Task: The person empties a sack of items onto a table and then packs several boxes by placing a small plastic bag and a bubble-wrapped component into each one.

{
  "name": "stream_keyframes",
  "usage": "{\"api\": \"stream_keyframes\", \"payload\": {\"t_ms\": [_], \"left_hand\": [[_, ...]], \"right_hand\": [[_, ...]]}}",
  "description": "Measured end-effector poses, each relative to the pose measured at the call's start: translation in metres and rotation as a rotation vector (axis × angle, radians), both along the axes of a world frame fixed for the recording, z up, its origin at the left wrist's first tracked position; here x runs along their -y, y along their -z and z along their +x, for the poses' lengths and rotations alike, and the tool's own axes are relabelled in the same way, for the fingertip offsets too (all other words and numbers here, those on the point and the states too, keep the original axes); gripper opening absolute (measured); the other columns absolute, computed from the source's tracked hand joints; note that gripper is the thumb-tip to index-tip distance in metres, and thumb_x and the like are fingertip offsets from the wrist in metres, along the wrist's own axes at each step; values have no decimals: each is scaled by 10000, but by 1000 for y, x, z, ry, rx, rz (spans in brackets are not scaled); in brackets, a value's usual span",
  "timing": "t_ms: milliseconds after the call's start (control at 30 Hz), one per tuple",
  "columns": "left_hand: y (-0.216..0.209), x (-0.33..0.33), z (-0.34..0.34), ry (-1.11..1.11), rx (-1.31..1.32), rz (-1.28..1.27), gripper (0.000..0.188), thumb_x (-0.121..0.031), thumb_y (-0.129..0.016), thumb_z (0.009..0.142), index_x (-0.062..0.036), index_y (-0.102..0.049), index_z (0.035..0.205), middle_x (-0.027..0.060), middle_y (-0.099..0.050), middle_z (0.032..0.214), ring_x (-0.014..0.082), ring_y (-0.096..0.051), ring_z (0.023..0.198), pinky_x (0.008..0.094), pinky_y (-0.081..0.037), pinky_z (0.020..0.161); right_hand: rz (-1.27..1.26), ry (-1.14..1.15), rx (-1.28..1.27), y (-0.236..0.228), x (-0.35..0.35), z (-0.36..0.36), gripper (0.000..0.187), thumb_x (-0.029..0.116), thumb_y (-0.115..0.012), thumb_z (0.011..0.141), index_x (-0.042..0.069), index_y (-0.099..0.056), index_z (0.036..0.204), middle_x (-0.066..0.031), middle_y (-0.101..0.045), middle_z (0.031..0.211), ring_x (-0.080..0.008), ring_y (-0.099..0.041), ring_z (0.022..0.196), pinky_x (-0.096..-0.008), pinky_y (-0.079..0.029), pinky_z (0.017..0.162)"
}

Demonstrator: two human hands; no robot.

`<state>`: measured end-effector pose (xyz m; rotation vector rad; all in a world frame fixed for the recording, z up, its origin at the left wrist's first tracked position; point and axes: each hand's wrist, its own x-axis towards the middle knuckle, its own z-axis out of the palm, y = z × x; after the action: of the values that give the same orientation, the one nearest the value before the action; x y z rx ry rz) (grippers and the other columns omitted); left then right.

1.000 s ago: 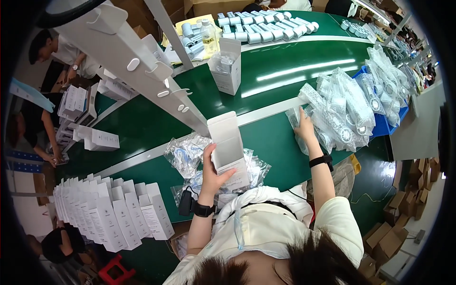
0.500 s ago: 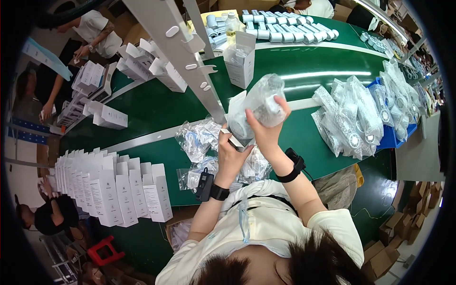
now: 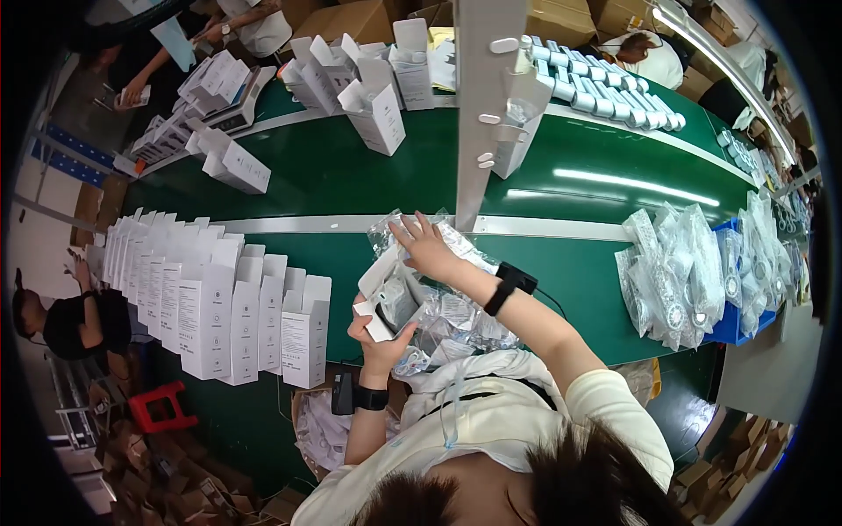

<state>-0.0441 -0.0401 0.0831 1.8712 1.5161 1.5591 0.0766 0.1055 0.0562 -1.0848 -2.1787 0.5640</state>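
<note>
My left hand [image 3: 383,349] grips a white carton [image 3: 379,325] by its lower part, tilted in front of me with its flaps up. Inside the carton sits a grey item in clear plastic [image 3: 398,300], its upper part showing at the mouth. Over the far side of the carton is my right hand [image 3: 430,252], fingers spread, holding nothing that I can see. Its fingertips are close to a flap and the clear bags behind it; whether they touch is unclear. Small clear bags of white and blue parts [image 3: 469,323] lie heaped beside the carton.
A row of open white cartons [image 3: 209,329] stands at the left. Plastic-wrapped items [image 3: 671,276] pile up at the right beside a blue bin [image 3: 730,324]. A grey metal post [image 3: 478,114] rises beyond my hands. Grey handheld parts [image 3: 605,92] line the far belt. Other people work at far left.
The bagged item, earlier held up in my right hand, is now in the carton. My right hand has released it and spread its fingers. My left hand and the carton have shifted left; the view has turned.
</note>
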Motion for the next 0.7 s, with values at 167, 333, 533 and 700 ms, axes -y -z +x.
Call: {"api": "stream_keyframes", "payload": {"t_ms": [167, 333, 533, 700], "left_hand": [[-43, 4, -13, -156, 52, -180, 636, -116, -779, 592, -61, -322, 1031, 162, -388, 1110, 265, -434, 1013, 385, -375, 836], [-94, -20, -13, -264, -133, -349, 392, -65, -719, 600, -11, -501, 922, 149, -485, 950, 309, -500, 883, 354, -405, 764], [-95, -29, -23, -290, -218, -470, 159, 11, -643, 627, 8, -604, 781, 119, -560, 772, 346, -537, 683, 339, -432, 616], [-88, -38, -29, -226, -88, -366, 116, 40, -620, 635, 28, -610, 750, 95, -578, 726, 263, -538, 578, 295, -410, 546]], "right_hand": [[-44, -243, 528, 16, -37, -23, 415, 109, -678, 628, 94, -577, 1031, -42, -543, 1029, -278, -474, 1001, -540, -236, 974], [244, -233, 153, -10, -28, 8, 391, 74, -662, 629, 91, -578, 1010, -45, -564, 912, -251, -502, 928, -476, -341, 918], [148, -54, -505, -105, 23, 30, 363, 9, -630, 615, 77, -587, 968, -74, -559, 818, -235, -553, 734, -294, -485, 603], [299, -617, -22, -130, 33, 23, 277, 50, -616, 670, 52, -586, 945, -80, -556, 886, -230, -522, 874, -296, -472, 694]]}}
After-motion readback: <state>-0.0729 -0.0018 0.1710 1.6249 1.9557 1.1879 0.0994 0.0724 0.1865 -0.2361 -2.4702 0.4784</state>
